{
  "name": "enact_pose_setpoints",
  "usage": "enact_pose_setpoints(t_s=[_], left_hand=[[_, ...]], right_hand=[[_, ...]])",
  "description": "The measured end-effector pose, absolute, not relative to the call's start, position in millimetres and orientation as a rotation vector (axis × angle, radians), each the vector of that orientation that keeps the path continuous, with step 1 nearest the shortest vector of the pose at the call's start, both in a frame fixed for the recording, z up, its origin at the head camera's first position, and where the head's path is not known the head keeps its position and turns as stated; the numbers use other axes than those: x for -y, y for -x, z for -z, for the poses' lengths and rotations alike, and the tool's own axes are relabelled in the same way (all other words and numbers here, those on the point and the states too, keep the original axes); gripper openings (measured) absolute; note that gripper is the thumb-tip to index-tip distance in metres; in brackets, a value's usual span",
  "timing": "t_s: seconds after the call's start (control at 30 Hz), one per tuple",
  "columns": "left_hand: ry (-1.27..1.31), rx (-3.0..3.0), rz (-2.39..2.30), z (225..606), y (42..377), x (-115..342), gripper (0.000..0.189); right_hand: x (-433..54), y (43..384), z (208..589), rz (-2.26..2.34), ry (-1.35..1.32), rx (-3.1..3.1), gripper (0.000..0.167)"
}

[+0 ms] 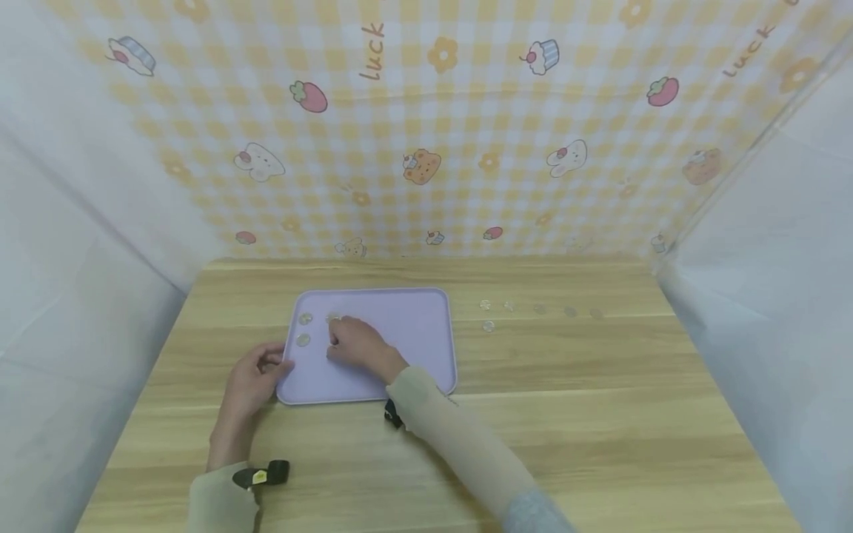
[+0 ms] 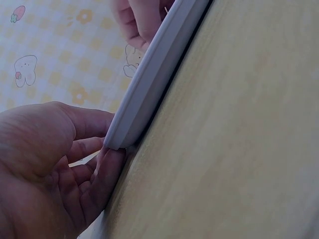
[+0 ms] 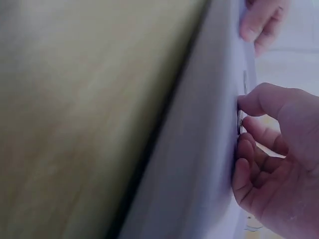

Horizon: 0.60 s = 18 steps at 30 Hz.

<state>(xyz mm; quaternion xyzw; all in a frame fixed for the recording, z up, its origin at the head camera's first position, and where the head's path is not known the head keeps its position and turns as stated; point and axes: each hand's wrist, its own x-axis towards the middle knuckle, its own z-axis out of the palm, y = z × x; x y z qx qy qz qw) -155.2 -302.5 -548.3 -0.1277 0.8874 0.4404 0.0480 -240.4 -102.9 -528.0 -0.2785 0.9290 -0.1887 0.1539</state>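
Observation:
A lilac rectangular tray (image 1: pixel 400 326) lies on the wooden table. At its left edge my left hand (image 1: pixel 249 381) grips the rim (image 2: pixel 144 74), thumb on one side and fingers on the other. My right hand (image 1: pixel 360 344) reaches over the tray's left half. Its thumb and fingertips pinch a silver coin (image 3: pixel 240 122) low against the tray floor; in the head view this coin (image 1: pixel 332 317) is partly hidden by the fingers. Two more coins lie on the tray left of it, an upper coin (image 1: pixel 305 318) and a lower coin (image 1: pixel 303 340).
Right of the tray, several coins (image 1: pixel 509 306) lie in a row on the table (image 1: pixel 566 429), with a single coin (image 1: pixel 489 326) just below the row's left end. A yellow checked cloth (image 1: pixel 466 133) hangs behind, and white sheets flank both sides.

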Motion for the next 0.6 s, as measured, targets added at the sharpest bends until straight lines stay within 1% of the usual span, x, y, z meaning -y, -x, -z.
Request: enact_pose_setpoints(t_s=[0.07, 0.2, 0.3, 0.33, 0.47, 0.53, 0.6], left_hand=[[0.384, -2.712, -1.333, 547, 155, 302, 0.042], [0.372, -2.709, -1.317, 546, 156, 302, 0.044], [0.377, -2.709, -1.317, 544, 156, 303, 0.044], [0.376, -2.712, -1.316, 544, 156, 303, 0.044], [0.372, -2.717, -1.315, 543, 156, 304, 0.045], [0.369, -2.706, -1.317, 544, 156, 304, 0.046], [0.371, -2.694, -1.324, 545, 156, 303, 0.046]], right_hand=[[103, 237, 526, 0.485, 0.839, -2.697, 0.011], [102, 232, 519, 0.402, 0.816, -2.704, 0.012], [104, 232, 517, 0.399, 0.812, -2.697, 0.005], [105, 233, 517, 0.411, 0.807, -2.691, 0.007], [109, 239, 518, 0.499, 0.725, -2.627, 0.025], [111, 242, 519, 0.525, 0.673, -2.587, 0.030], [111, 244, 521, 0.516, 0.648, -2.556, 0.031]])
